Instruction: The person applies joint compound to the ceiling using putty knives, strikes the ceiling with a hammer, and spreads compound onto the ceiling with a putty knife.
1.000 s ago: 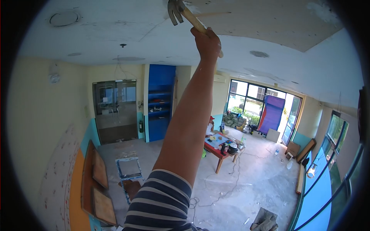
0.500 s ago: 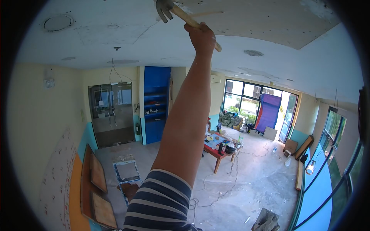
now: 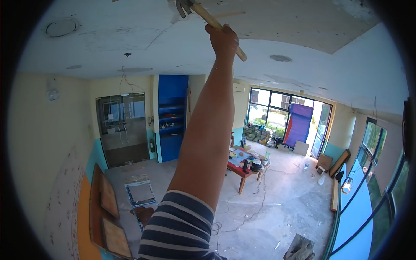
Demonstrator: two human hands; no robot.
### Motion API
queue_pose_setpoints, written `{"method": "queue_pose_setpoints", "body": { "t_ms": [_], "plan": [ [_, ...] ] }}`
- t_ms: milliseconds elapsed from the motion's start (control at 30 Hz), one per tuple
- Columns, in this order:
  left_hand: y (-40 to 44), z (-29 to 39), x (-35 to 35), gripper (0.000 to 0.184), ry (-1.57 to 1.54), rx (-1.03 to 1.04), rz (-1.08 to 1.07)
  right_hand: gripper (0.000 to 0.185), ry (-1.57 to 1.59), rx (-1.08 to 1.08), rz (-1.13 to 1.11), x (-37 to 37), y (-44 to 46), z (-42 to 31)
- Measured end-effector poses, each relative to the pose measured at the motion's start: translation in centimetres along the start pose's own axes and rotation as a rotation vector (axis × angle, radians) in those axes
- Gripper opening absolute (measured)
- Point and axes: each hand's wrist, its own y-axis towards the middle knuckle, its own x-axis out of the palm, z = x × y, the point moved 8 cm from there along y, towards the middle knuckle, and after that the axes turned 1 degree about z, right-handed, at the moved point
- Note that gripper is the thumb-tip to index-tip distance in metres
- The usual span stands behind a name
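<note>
My raised hand (image 3: 223, 41) gripping hammer (image 3: 211, 17) by wooden handle (image 3: 241, 53), claw head (image 3: 183, 7) near ceiling (image 3: 102, 45), contact not determinable, grip unchanged since earlier frame, hammer and red table (image 3: 237, 170) shifted slightly leftward in my view.

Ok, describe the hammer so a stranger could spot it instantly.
Start at the ceiling, then the hand raised before it. The hammer is in that hand; unlike the thin tan streak nearby, it has a dark forked claw and thick pale handle.
</note>
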Motion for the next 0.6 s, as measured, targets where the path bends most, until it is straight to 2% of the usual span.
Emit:
{"method": "queue_pose_setpoints", "body": {
  "t_ms": [33, 100, 133, 200, 300, 367, 433, 500, 567, 600],
  "plan": [
    [-0.3, 0.2, 0.0, 0.043, -0.03, -0.003, 0.006, 0.041, 0.043, 0.033, -0.02, -0.2, 0.1, 0.1],
    [0.2, -0.2, -0.3, 0.043, -0.031, 0.124, 0.097, 0.041, 0.133, 0.092, -0.06, -0.1, 0.0, 0.3],
    [0.6, -0.6, -0.4, 0.043, -0.031, 0.185, 0.144, 0.04, 0.081, 0.042, 0.019, -0.3, -0.2, 0.0],
    [1.6, -1.0, 0.4, 0.043, 0.027, 0.093, 0.04, 0.04, -0.02, -0.057, 0.177, 1.0, -1.2, -0.7],
    [3.5, -3.8, 0.9, 0.044, 0.018, -0.04, -0.081, 0.041, -0.007, -0.013, 0.105, -0.4, -0.7, -0.5],
    [3.7, -4.4, 1.0, 0.044, -0.034, -0.002, -0.034, 0.042, 0.063, 0.024, 0.035, 0.2, -1.1, -0.6],
    [1.2, -1.7, 0.6, 0.044, -0.1, 0.153, 0.131, 0.043, 0.078, 0.015, 0.026, 0.5, -1.3, -0.6],
    [3.6, -3.3, 1.3, 0.044, -0.122, 0.123, -0.032, 0.045, 0.035, -0.035, 0.076, 0.3, -1.0, -0.8],
    [4.3, -4.4, 1.9, 0.044, -0.14, 0.077, -0.081, 0.045, 0.101, -0.009, 0.036, 1.2, -0.7, -0.9],
    [2.5, -2.3, 1.7, 0.044, -0.143, 0.047, -0.049, 0.045, 0.134, 0.008, 0.016, 1.7, -0.7, -0.9]
  ]
}}
